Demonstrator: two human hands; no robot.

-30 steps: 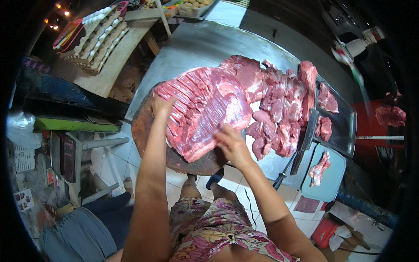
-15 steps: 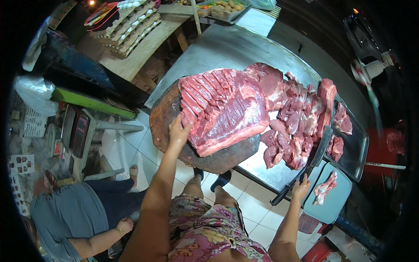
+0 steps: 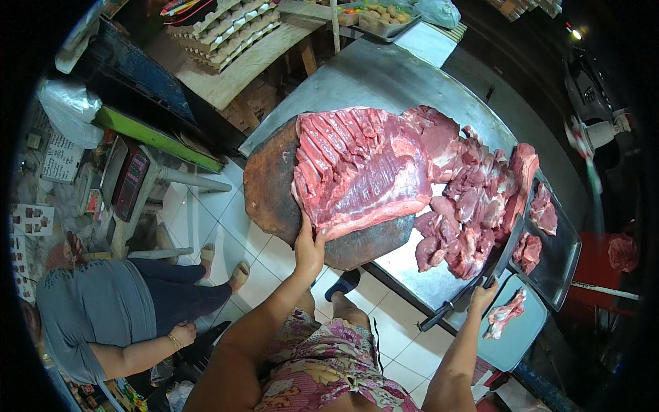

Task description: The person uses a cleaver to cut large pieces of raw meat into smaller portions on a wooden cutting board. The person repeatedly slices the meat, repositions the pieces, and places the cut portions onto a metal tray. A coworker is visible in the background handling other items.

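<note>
A large slab of raw ribs (image 3: 364, 172) lies bone side up on the round wooden chopping block (image 3: 269, 196), whose left part is bare. My left hand (image 3: 309, 248) holds the slab's near left corner, thumb apart from the fingers with meat between. At the table's right front edge, my right hand (image 3: 483, 295) closes round the dark handle of a knife with a broad dark blade (image 3: 509, 240). A second black handle (image 3: 436, 317) juts past the table edge beside it; its blade is mostly hidden. Several raw meat cuts (image 3: 467, 206) are heaped right of the slab.
A metal table (image 3: 343, 79) carries the block. To its right are a dark tray (image 3: 566, 254) with meat pieces and a pale blue-green lid or tray (image 3: 525, 336) bearing a bony piece. A person (image 3: 103, 316) stands left near a scale (image 3: 130, 180). Egg trays (image 3: 230, 34) are stacked beyond.
My left hand has slid from the slab's left side down to its near corner. The slab sits slightly farther right on the block. My right hand stays by the knives. The view has shifted.
</note>
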